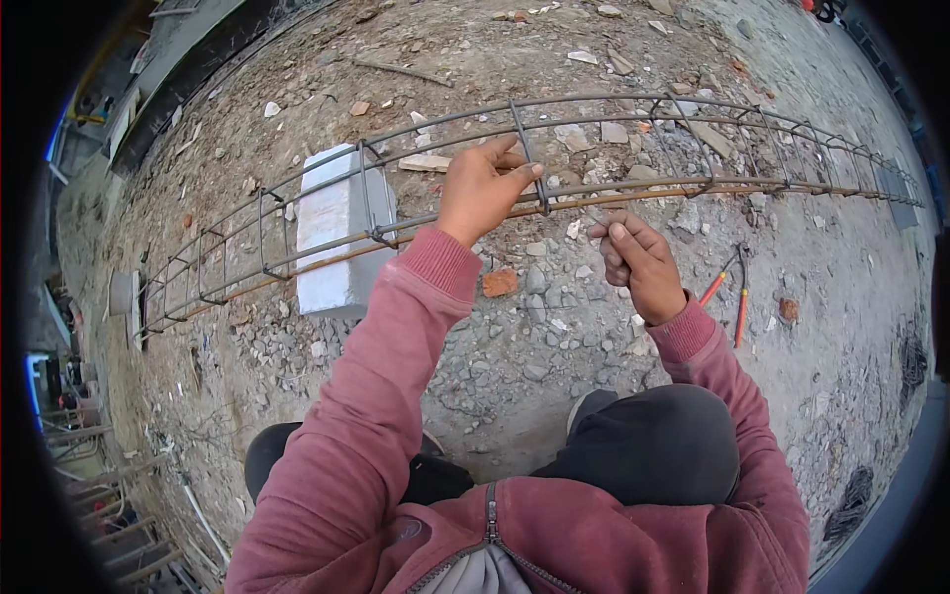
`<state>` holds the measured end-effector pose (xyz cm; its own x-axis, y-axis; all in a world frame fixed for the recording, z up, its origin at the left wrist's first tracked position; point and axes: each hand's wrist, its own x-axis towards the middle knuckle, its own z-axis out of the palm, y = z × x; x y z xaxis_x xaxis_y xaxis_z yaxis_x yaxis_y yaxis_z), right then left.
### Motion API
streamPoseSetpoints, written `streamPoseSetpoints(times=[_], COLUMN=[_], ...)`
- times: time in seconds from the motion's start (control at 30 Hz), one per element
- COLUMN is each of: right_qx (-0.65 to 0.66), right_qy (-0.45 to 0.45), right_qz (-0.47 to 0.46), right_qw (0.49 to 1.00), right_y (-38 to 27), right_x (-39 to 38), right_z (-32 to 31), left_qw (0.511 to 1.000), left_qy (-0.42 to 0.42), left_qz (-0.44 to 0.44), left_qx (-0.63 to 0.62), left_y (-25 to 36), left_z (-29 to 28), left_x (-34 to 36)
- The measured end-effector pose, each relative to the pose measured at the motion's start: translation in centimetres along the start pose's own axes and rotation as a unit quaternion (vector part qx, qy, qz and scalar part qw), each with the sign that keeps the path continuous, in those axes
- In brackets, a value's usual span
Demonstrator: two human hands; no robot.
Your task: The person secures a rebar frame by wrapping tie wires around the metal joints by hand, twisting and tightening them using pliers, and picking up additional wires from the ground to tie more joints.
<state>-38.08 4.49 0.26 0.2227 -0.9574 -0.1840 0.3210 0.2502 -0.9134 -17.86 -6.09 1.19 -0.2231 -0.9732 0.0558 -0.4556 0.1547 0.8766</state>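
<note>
Left hand [482,190] pinches a stirrup [529,158] on the rebar cage [614,148]; right hand [638,259] curls, apparently pinching thin wire; a loose grip risks the stirrup sliding; pliers [730,292] lie nearby.

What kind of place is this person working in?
Most likely an outdoor construction site. A long cage of steel reinforcing bars rests on a pale concrete block, the ground is rubble and broken stone, and orange-handled pliers lie nearby.
</note>
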Motion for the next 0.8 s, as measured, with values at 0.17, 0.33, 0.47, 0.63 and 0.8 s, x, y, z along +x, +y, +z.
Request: streamPoseSetpoints(times=[0.17, 0.33, 0.47, 0.63, 0.8], right_qx=[0.086, 0.044, -0.017, 0.096, 0.091], right_qy=[-0.022, 0.017, 0.06, 0.067, 0.049], right_qz=[-0.049, -0.07, -0.034, -0.068, -0.009], right_qw=[0.995, 0.996, 0.997, 0.991, 0.995], right_y=[-0.4, -0.9, 0.3, 0.1, 0.8], right_x=[0.3, -0.3, -1.4, -1.0, -0.9], right_z=[-0.4, 0.5, -0.3, -0.5, 0.1], left_qw=[0.98, 0.93, 0.959, 0.992, 0.998], left_qy=[-0.097, -0.078, -0.059, -0.04, -0.014], left_qz=[0.148, 0.06, 0.027, 0.017, 0.011], left_qx=[-0.095, -0.354, -0.275, -0.12, -0.064], left_y=[4.6, 4.9, 3.5, 1.1, 0.0], left_z=[1.3, 2.4, -1.6, -0.7, 0.5], left_x=[-3.4, -3.5, -0.7, -0.3, -0.9])
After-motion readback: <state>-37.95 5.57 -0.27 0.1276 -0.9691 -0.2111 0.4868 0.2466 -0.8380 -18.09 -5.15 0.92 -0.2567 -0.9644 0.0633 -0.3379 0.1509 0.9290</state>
